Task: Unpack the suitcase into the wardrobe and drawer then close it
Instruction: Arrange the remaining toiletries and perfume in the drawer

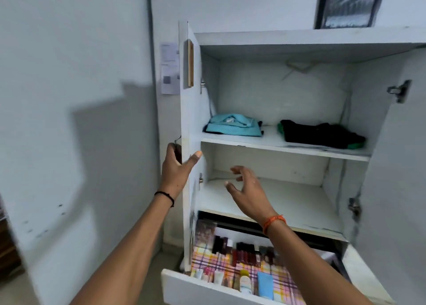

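While both wardrobe doors stood open, the left hand [176, 166] gripped the edge of the left door [190, 129], fingers curled round its outer side and thumb lying against the inner face. A black cord sat on that wrist. The right hand [247, 189] hung in front of the lower shelf [288, 203], fingers spread and loosely bent, holding nothing and touching nothing; an orange thread band circled its wrist.

Upper shelf [272, 142]: a folded teal cloth [232, 125] at the left, a black garment with green trim [320, 135] at the right, the two apart. The lower shelf lay bare behind the right hand.

Below the shelves, the drawer [184, 288] was pulled out. A pink checked liner [207, 258] covered its floor. A row of dark bottles [244, 254] stood along the back; tubes and small containers lay near the front wall, a light blue tube [265, 285] among them. Labels too blurred to read.

The right door [396, 166] showed two metal hinges. A framed picture [350, 2] leaned on top of the wardrobe [299, 37]. Papers [170, 68] were stuck to the wall behind the left door. The suitcase was out of view.
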